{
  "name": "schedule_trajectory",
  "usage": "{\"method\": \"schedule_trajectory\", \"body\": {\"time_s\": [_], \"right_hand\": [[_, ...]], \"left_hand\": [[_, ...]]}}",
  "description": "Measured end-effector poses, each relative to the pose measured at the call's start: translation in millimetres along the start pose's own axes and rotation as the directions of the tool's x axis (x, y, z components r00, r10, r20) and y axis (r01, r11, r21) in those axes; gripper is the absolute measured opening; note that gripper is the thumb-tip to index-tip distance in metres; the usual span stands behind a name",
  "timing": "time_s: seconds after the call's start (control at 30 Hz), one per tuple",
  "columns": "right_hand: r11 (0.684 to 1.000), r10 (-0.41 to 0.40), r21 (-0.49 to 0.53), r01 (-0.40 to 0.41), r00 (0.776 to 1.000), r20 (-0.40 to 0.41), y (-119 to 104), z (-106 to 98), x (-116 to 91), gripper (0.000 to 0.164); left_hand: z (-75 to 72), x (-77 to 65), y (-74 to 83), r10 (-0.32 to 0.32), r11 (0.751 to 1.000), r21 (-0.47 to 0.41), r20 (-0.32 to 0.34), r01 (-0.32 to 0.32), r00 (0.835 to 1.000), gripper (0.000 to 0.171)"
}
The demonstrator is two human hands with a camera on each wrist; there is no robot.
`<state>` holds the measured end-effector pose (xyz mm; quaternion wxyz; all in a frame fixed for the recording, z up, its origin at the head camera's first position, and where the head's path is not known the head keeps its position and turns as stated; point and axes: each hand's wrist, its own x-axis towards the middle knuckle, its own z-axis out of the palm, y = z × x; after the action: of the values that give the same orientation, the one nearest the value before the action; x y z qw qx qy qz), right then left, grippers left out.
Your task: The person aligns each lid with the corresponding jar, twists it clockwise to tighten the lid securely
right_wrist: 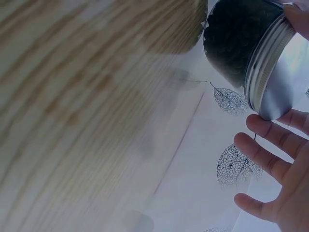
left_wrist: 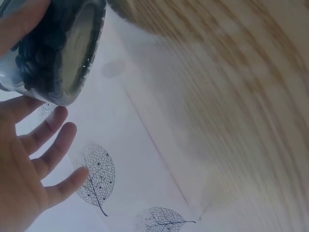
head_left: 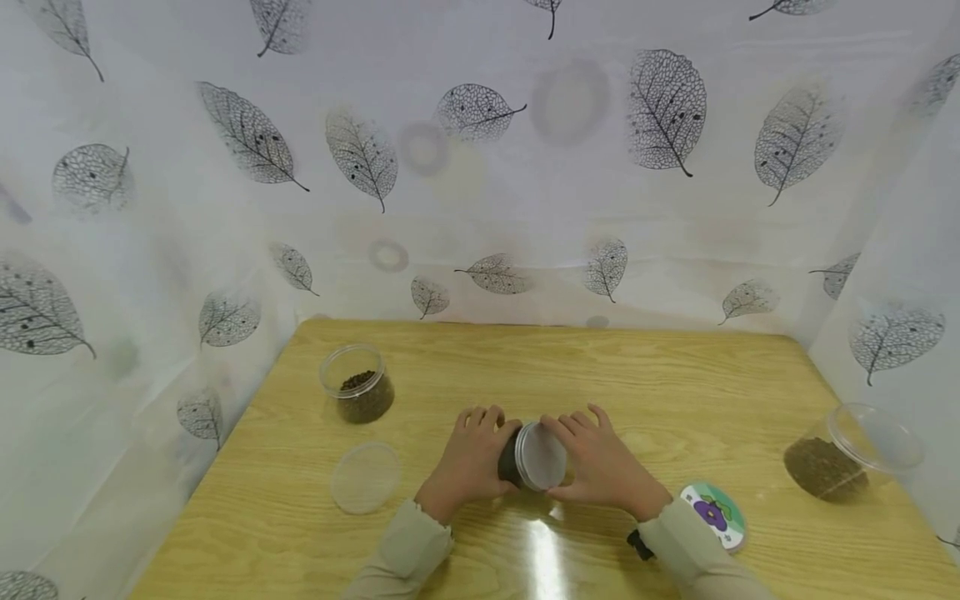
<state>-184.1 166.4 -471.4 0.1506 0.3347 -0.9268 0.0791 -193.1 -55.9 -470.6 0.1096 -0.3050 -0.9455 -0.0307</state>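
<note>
A clear jar [head_left: 509,461] full of dark bean-like pieces is tipped on its side between my two hands. Its silver screw lid [head_left: 543,457] faces right. My left hand [head_left: 471,460] grips the body of the jar, thumb on one side and a finger on the other, as the left wrist view shows; the jar's base [left_wrist: 81,53] shows there too. From the right, my right hand [head_left: 606,463] holds the lid by its rim with thumb and fingers. In the right wrist view the lid [right_wrist: 276,72] sits on the jar, and my other fingers spread below it.
An uncovered clear jar [head_left: 367,400] part filled with brown grains stands back left, a clear disc lid [head_left: 366,477] in front of it. Another clear jar [head_left: 827,468] of brown grains is far right. A round flower-printed disc [head_left: 715,517] lies beside my right forearm. Leaf-patterned sheeting [head_left: 495,208] surrounds the table.
</note>
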Motion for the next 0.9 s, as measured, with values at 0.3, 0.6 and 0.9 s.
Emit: {"method": "schedule_trajectory", "body": {"time_s": [0.3, 0.6, 0.9], "right_hand": [[1.000, 0.008, 0.004, -0.008, 1.000, -0.022, -1.8, 1.1, -1.9, 0.098], [0.999, 0.033, 0.022, -0.033, 0.999, 0.000, -1.2, -0.1, -2.6, 0.097], [0.991, 0.080, 0.104, -0.085, 0.995, 0.053, 1.4, 2.1, -5.0, 0.104]], "left_hand": [[4.2, -0.7, -0.7, 0.014, 1.000, 0.000, -0.039, -0.014, 0.999, 0.083], [0.7, 0.9, -1.2, 0.026, 1.000, 0.018, -0.041, -0.025, 0.999, 0.083], [-3.5, 1.4, -1.6, 0.004, 1.000, 0.009, -0.009, -0.004, 1.000, 0.083]]}}
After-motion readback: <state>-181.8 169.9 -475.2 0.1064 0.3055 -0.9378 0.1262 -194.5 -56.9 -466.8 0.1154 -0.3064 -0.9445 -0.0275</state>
